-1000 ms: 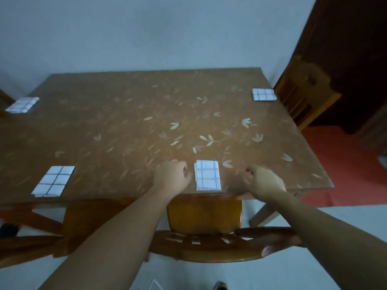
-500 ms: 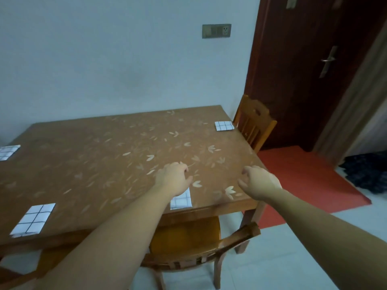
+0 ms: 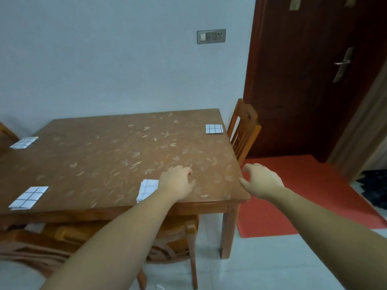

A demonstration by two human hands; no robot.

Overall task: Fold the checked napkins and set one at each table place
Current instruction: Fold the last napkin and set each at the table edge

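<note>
Pale blue-grey wall behind, with a switch-and-socket plate (image 3: 211, 36) on it, and a dark red door (image 3: 314, 80) to the right with a metal handle (image 3: 341, 63). We see a brown wooden table (image 3: 104, 155) with a leaf pattern and four folded checked napkins on it: near-left napkin (image 3: 28, 198) at the front edge, near-middle napkin (image 3: 146, 188) at the front edge partly hidden by our left forearm, far-left napkin (image 3: 24, 142) at the left side, far-right napkin (image 3: 214, 129) by the back right corner. Our left hand (image 3: 178, 183) hovers over the table just right of the near-middle napkin, fingers loosely curled, holding nothing; we cannot tell if it touches the tabletop. Our right hand (image 3: 261, 180) is in the air just off the table's right front corner, fingers half curled and spread a little, empty. Side chair (image 3: 244, 130) stands at the right edge near the far-right napkin; another wooden chair (image 3: 178, 233) is tucked under the front edge. Red mat (image 3: 303, 195) lies on the pale tiled floor right of the table.
</note>
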